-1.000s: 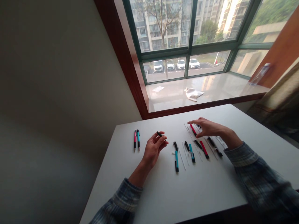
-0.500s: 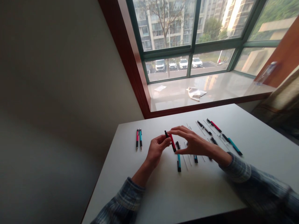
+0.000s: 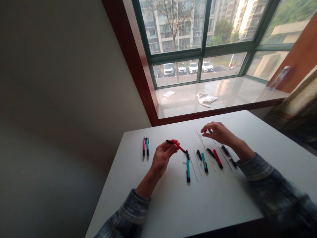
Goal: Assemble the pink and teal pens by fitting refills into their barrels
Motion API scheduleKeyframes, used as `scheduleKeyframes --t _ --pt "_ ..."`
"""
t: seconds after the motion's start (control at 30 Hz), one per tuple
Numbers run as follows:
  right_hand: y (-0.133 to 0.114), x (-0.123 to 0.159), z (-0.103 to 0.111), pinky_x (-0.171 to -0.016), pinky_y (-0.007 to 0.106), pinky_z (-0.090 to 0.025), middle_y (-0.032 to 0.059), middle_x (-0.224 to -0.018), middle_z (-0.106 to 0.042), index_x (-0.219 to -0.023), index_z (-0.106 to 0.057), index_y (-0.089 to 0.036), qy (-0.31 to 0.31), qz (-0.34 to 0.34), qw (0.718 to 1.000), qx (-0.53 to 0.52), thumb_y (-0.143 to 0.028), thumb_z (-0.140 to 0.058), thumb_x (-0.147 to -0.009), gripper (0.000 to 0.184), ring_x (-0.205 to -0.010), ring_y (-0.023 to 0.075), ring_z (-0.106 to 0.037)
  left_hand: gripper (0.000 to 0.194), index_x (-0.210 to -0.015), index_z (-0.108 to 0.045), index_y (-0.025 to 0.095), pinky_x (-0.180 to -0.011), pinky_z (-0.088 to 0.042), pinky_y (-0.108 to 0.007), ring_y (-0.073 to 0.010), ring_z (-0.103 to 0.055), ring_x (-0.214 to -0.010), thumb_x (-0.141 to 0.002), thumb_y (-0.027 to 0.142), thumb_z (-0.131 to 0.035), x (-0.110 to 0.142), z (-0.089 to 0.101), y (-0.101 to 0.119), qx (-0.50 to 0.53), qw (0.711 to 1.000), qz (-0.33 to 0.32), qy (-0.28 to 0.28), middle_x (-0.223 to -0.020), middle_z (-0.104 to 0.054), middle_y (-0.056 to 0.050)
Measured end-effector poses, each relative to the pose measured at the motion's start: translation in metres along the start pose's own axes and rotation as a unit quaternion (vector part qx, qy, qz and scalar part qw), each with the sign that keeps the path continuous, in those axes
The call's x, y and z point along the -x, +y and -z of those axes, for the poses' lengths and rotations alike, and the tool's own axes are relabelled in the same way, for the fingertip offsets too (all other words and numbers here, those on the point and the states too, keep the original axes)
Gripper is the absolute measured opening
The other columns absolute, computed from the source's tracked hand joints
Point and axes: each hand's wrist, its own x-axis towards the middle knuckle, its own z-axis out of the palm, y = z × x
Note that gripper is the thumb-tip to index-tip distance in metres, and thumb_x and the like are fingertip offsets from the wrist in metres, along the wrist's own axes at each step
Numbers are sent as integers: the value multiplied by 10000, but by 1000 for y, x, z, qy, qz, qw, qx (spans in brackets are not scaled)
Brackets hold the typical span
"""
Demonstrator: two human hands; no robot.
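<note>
My left hand (image 3: 162,157) is closed on a red and black pen barrel (image 3: 177,144), pinched between thumb and fingers and slanting down to the right. Over the back of the table, my right hand (image 3: 219,133) has its fingers curved and a small gap at the tips. Just beside those fingertips lies a thin pale refill (image 3: 200,137); whether they touch it I cannot tell. Between and below the hands are a teal barrel (image 3: 188,170), another teal barrel (image 3: 204,162), a red barrel (image 3: 218,159), several black grip pieces and more thin refills.
A red pen (image 3: 144,148) and a blue pen (image 3: 148,147) lie side by side at the left of the white table (image 3: 158,208). Behind the table is a windowsill (image 3: 180,107) with a crumpled cloth (image 3: 206,99) and a paper (image 3: 168,94). A wall borders the left.
My right hand has left the red barrel and moved right and back toward the refills. My left hand has kept the barrel, which now tilts flatter.
</note>
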Motion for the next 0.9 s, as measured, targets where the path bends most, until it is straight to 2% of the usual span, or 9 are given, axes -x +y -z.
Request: scheduleKeyframes --t 0.1,0.23,0.33,0.4,0.47,0.57,0.77,0.9 --pt "14 1 -7 -698 354 -526 55 -904 -787 -955 -811 -240 -54 -30 998 0 -318 -741 -868 136 -776 226 -700 414 -1034 -800 164 -922 -552 -394 -231 -703 -984 -716 408 -905 1 -1 4 3 1000 -2 9 -1044 -778 -116" --pt "16 0 -16 -675 337 -515 52 -867 -785 -902 -807 -232 -74 -29 997 -4 -323 -724 -867 128 -731 210 -697 424 -1043 -808 167 -942 -559 -405 -213 -703 -944 -707 403 -914 1 0 4 6 1000 -9 2 -1025 -777 -103" --pt "11 -1 -14 -689 349 -534 54 -861 -784 -863 -789 -224 -39 -30 998 -28 -367 -706 -891 168 -752 218 -708 443 -1065 -809 162 -932 -568 -404 -198 -699 -901 -711 406 -913 0 1 1 4 1000 -9 2 -992 -772 -95" --pt "6 -3 -13 -709 362 -567 59 -890 -788 -913 -777 -222 4 -35 995 -92 -441 -694 -909 234 -787 223 -725 436 -1075 -808 156 -913 -576 -401 -194 -701 -872 -727 401 -903 -1 2 -2 -5 1000 -13 4 -978 -768 -92" --pt "-1 -4 -13 -756 379 -604 68 -930 -792 -959 -761 -218 35 -38 980 -190 -511 -706 -897 305 -838 231 -742 407 -1070 -808 152 -887 -584 -395 -192 -705 -848 -747 387 -890 -3 2 -4 -22 999 -22 4 -980 -764 -90" --pt "-12 -6 -16 -828 404 -625 76 -948 -794 -973 -762 -212 47 -35 952 -299 -549 -754 -852 359 -881 241 -752 375 -1067 -810 156 -847 -589 -378 -190 -709 -819 -769 374 -873 -3 2 -5 -58 998 -31 4 -983 -763 -86" --pt "-20 -7 -23 -766 377 -599 71 -992 -792 -1060 -804 -236 60 -36 955 -289 -533 -693 -913 350 -865 219 -720 371 -1085 -810 167 -809 -575 -346 -191 -708 -817 -791 390 -849 1 -2 -1 -123 992 -32 2 -1014 -780 -93" --pt "-23 -8 -21 -762 357 -567 82 -1044 -765 -1167 -787 -245 76 -23 960 -269 -485 -608 -984 351 -878 203 -695 370 -1090 -807 159 -785 -570 -343 -204 -701 -831 -814 405 -824 3 -3 -1 -150 988 -45 -9 -955 -784 -96"
